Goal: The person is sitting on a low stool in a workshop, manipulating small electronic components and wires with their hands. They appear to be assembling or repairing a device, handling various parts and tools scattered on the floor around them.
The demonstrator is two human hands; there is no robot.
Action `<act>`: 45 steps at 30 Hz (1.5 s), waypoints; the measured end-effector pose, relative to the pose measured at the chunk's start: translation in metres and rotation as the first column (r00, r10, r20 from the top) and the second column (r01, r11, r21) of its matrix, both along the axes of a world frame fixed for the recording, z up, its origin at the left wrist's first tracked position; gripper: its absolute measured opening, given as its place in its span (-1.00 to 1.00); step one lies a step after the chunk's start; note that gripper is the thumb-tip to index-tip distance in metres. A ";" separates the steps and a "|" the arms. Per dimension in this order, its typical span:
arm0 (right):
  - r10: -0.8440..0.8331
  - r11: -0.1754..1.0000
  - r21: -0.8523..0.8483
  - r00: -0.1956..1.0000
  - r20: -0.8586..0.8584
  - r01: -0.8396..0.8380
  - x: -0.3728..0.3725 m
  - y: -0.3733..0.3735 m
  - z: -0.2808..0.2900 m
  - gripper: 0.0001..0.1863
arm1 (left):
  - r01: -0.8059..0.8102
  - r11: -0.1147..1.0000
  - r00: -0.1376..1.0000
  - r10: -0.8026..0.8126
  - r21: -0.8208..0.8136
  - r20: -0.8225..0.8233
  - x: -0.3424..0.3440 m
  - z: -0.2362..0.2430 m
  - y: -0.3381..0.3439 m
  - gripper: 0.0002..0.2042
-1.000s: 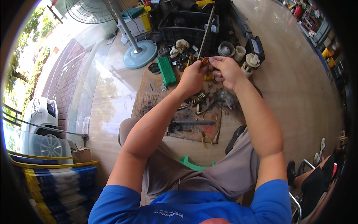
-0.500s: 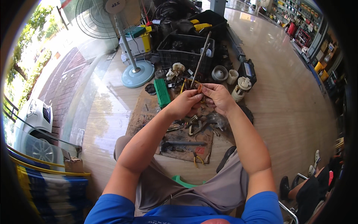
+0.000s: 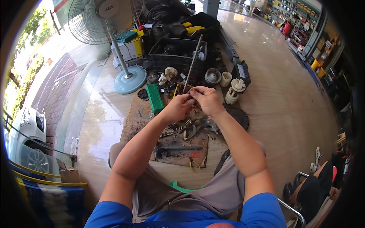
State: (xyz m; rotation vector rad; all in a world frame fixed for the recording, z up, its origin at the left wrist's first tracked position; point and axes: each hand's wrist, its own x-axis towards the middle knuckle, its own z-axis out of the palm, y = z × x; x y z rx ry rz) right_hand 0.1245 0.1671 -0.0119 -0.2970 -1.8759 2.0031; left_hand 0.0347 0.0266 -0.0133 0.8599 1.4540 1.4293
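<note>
My left hand [image 3: 178, 106] and my right hand [image 3: 207, 99] meet over the cluttered cardboard mat [image 3: 131, 129], their fingers pinched round a small orange-brown piece [image 3: 193, 90], largely hidden by my fingertips. Just beyond them a long thin metal rod [image 3: 192, 62] rises at a slant. A green block [image 3: 155, 97] lies left of my left hand, and a cream cylindrical part [image 3: 232, 94] stands right of my right hand. Below my hands are scattered pliers and small tools [image 3: 189, 130], with a dark bar [image 3: 176, 149] nearer me.
A standing fan [image 3: 128, 81] is at back left; a black crate [image 3: 178, 51] and white impeller [image 3: 213, 77] sit behind. A black case [image 3: 243, 74] is right. Stacked blue-yellow items [image 3: 49, 197] are lower left. Another person's legs [image 3: 310, 193] show at lower right.
The view has tilted up and shifted, showing more of the background. My hands stay together on the small piece, their fingers slightly moved, the right hand's now more over it.
</note>
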 end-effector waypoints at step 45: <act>0.114 0.970 -0.218 0.993 0.029 -0.105 -0.012 0.020 -0.014 -0.81 | -0.104 0.991 0.988 0.094 0.081 0.125 -0.026 -0.024 0.008 -0.67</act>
